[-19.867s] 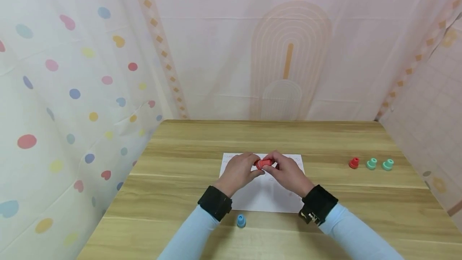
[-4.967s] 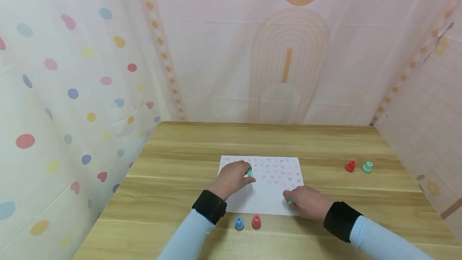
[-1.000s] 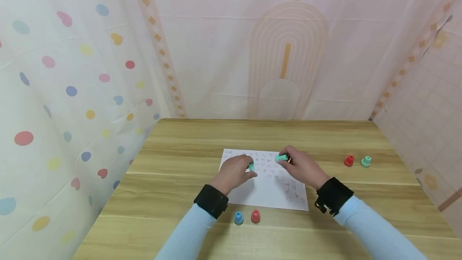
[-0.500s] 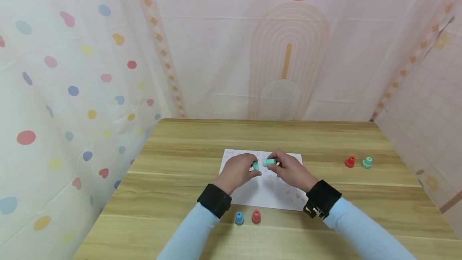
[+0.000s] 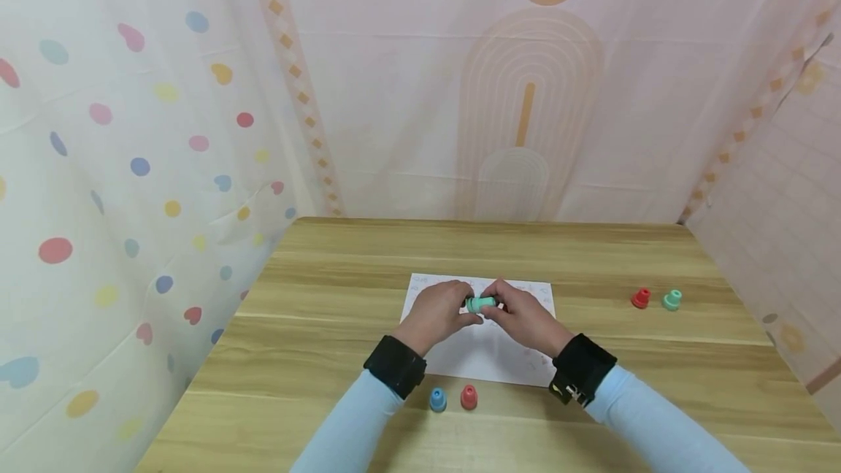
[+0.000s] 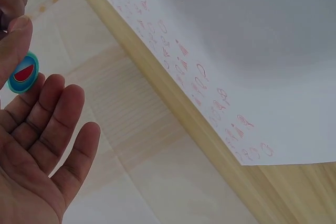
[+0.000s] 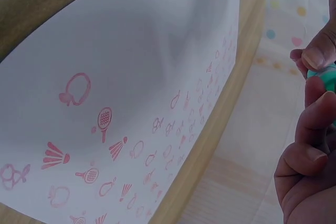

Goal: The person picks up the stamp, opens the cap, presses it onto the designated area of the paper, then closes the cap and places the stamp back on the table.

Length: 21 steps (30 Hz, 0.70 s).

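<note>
Over the white paper [image 5: 486, 363], my two hands meet at a mint-green toy stamp [image 5: 482, 304], which lies sideways between them. My left hand [image 5: 434, 312] pinches the stamp's left end, its cap. In the left wrist view that end shows as a teal disc [image 6: 24, 74] with a watermelon picture. The right hand [image 5: 525, 316] pinches the stamp's other end with thumb and fingers; in the right wrist view only part of the green stamp [image 7: 328, 77] shows at the edge. Red prints of shuttlecocks, rackets and fruit outlines [image 7: 91, 175] cover part of the paper.
A blue stamp [image 5: 437, 400] and a red stamp [image 5: 469, 397] stand on the wooden table [image 5: 315, 356] before the paper's near edge. Farther right stand another red stamp [image 5: 641, 298] and a green stamp [image 5: 672, 300]. Printed curtains [image 5: 394, 93] surround the table.
Earlier my hands held a red stamp, which now stands by the blue one. The right hand then pressed a green stamp on the paper, lifted it and brought it leftward to the cap.
</note>
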Available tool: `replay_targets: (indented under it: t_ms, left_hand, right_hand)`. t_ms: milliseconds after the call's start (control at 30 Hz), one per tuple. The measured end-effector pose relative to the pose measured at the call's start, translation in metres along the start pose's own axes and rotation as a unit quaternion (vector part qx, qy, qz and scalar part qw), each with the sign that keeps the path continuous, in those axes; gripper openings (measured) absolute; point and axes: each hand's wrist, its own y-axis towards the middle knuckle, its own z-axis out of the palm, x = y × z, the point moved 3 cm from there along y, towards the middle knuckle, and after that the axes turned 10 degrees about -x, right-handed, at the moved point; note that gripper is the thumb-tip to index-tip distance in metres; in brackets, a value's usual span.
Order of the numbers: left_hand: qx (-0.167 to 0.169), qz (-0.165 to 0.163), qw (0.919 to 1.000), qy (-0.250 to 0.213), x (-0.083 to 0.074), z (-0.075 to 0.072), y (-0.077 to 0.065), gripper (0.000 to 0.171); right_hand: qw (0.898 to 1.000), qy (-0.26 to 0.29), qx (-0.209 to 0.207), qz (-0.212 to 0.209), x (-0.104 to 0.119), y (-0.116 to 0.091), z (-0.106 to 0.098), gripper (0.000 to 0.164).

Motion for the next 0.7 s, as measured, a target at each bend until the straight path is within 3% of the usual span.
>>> replay_targets:
  t_ms: [167,300,700]
  left_hand:
    - [-0.006,0.002,1.0,-0.007,-0.0008,0.0005,-0.0004,0.032]
    - [-0.025,0.016,0.9995,-0.01,-0.0026,0.0,-0.0007,0.029]
    - [-0.063,0.015,0.9979,-0.004,-0.0021,0.0023,0.0001,0.033]
  right_hand:
    - [1.0,0.0,-0.009,0.005,0.0002,-0.0002,0.0036,0.01]
    - [0.999,0.009,-0.018,0.032,0.0008,-0.0011,0.0072,0.009]
    - [0.993,0.059,-0.049,0.085,0.0046,-0.003,0.0084,0.011]
